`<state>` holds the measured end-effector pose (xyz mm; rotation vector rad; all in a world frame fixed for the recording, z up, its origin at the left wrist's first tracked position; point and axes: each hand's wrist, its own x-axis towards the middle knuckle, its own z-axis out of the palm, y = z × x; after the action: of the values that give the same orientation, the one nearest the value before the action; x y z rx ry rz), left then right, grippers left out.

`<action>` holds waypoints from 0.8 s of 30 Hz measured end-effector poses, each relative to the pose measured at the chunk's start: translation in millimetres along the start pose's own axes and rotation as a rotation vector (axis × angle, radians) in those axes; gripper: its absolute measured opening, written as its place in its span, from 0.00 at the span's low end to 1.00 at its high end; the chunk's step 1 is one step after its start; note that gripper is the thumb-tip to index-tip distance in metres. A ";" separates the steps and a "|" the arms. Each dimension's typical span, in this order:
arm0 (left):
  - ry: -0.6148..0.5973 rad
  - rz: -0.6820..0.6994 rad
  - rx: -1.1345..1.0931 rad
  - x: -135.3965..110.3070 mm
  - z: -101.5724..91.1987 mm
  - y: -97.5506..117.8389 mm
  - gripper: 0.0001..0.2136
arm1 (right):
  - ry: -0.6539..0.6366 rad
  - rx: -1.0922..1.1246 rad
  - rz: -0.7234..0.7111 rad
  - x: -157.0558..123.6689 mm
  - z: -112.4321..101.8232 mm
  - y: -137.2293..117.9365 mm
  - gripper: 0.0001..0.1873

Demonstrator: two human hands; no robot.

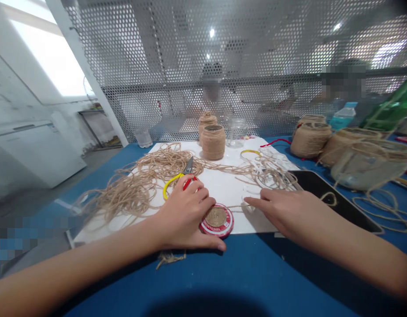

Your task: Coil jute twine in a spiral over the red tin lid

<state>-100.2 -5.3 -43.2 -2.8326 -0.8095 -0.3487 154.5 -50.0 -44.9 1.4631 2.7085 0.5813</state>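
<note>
My left hand point(186, 211) is closed around the left side of a round red-and-white lid point(226, 225), thumb below it and fingers above. A flat coil of twine point(216, 216) covers the lid's middle. From the lid a thin strand of twine point(238, 206) runs right to the fingertips of my right hand point(283, 207). Those fingers are bent and pinched on the strand; the thumb is hidden. Scissors point(189, 165) with yellow and red handles lie just beyond my left fingers, partly covered by them. A big loose heap of twine point(131, 189) spreads to the left.
Under the work lies a white board point(220, 182) on a blue table point(203, 273). Twine-wrapped jars point(213, 143) and a glass jar point(236, 132) stand behind. A black tablet-like panel point(325, 193), more wrapped jars point(311, 140) and a green bottle point(391, 110) are right. A perforated metal screen point(177, 66) rises behind.
</note>
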 end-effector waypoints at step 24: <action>-0.059 -0.040 -0.053 0.4 -5.8 -3.7 0.18 | -0.060 0.221 0.034 4.1 -4.8 -13.6 0.07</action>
<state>-102.8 -3.4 -37.2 -2.8916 -0.8820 -0.2972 140.3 -55.0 -44.1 1.5464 2.7798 0.2400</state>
